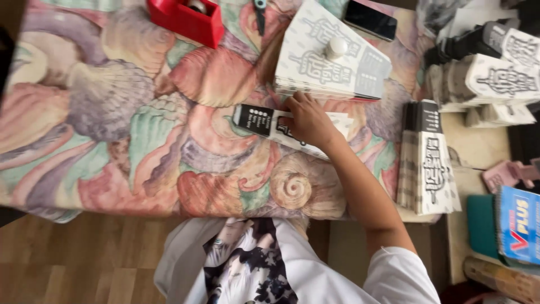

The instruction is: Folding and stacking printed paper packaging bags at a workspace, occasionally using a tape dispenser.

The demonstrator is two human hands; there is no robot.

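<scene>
Pressure is coming from the right hand (308, 119), which is lying flat, fingers spread, on a flattened black-and-white carton (284, 128) and pinning it to the shell-patterned tablecloth (112, 112) rather than gripping it; the left hand is not showing in view. Taking the tall stack of flat cartons (332, 53) as the landmark, the pressed carton is lying just in front of it, nearly touching its near edge, and a small white cap (336, 47) is sitting on top of it. As I judge it, a sweep of the wrist could be nudging the stack's lower sheets askew and rolling the cap off. A phone (370, 19) is lying just behind the stack, scissors (260, 14) and a red box (187, 19) to its left, a second pile (427, 160) well to its right
</scene>
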